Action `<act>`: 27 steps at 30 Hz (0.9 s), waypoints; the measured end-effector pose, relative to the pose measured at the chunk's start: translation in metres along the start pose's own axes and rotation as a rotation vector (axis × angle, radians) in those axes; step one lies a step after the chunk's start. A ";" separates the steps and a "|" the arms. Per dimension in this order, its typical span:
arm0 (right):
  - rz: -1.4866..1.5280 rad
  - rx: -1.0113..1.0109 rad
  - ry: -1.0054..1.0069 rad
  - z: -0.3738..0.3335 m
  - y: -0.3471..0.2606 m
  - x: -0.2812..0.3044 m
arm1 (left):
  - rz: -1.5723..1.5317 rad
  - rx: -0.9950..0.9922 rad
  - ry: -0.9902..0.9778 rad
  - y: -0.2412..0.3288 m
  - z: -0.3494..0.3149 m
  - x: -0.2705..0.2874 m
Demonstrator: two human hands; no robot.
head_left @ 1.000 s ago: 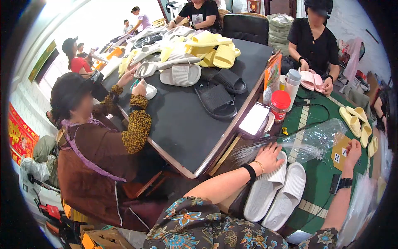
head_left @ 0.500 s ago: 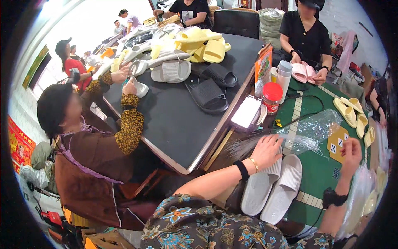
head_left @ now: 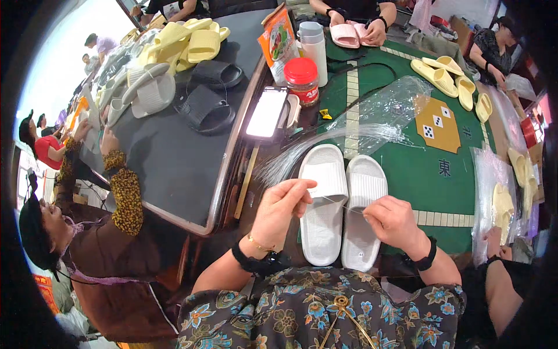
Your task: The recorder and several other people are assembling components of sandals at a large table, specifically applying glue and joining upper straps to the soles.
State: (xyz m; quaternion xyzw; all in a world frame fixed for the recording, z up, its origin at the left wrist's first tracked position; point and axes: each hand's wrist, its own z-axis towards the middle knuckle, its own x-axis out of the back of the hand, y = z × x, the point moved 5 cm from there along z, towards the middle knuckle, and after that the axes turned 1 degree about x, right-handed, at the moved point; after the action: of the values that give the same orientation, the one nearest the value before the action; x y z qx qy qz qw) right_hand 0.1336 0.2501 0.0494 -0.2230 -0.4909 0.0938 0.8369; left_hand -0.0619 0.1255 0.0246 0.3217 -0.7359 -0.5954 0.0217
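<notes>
A pair of white ribbed slippers lies side by side in front of me, toes pointing away: the left slipper (head_left: 321,232) and the right slipper (head_left: 361,235). My left hand (head_left: 283,209) is beside the left slipper's strap, thumb and forefinger pinched on a thin clear plastic strand (head_left: 332,200). The strand runs across the gap between the straps to my right hand (head_left: 397,224), whose fingers are closed on its other end at the right slipper. Beyond the toes, a loose bundle of similar clear strands (head_left: 290,154) fans out beside a clear plastic bag (head_left: 381,119).
Left of the strands lie a lit phone (head_left: 267,113), a red-lidded jar (head_left: 301,81) and a white bottle (head_left: 314,52). Yellow slippers (head_left: 436,78) sit across the green table (head_left: 407,174). A black table (head_left: 174,174) with piled slippers stands left. Co-workers sit around, one handling pink slippers (head_left: 346,35).
My view has turned to the right. My left hand has left the strand bundle and my right hand has come in from the right; both now hold a strand over the slippers.
</notes>
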 end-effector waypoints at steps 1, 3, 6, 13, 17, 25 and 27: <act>0.000 -0.002 0.003 -0.004 0.000 0.000 | 0.044 -0.034 0.023 0.001 -0.004 0.005; -0.026 -0.026 -0.039 -0.012 0.001 -0.002 | 0.091 -0.074 0.045 0.001 -0.013 0.012; -0.024 -0.039 -0.049 -0.026 0.000 -0.009 | 0.397 -0.047 0.074 -0.005 -0.029 0.022; 0.039 0.031 -0.363 -0.061 -0.020 -0.040 | 0.834 0.211 -0.394 -0.055 -0.053 0.014; 0.152 -0.007 -0.588 -0.075 -0.032 -0.055 | 0.944 0.254 -0.445 -0.079 -0.049 0.013; 0.340 0.017 -0.668 -0.071 -0.032 -0.063 | 0.959 0.015 -0.292 -0.082 -0.034 0.017; 0.370 0.034 -0.602 -0.062 -0.033 -0.061 | 0.950 0.021 -0.250 -0.079 -0.031 0.019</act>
State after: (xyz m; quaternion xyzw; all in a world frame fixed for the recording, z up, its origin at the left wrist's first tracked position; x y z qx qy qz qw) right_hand 0.1546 0.1807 -0.0090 -0.2566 -0.6653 0.3136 0.6270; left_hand -0.0285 0.0827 -0.0428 -0.1233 -0.8043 -0.5460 0.1993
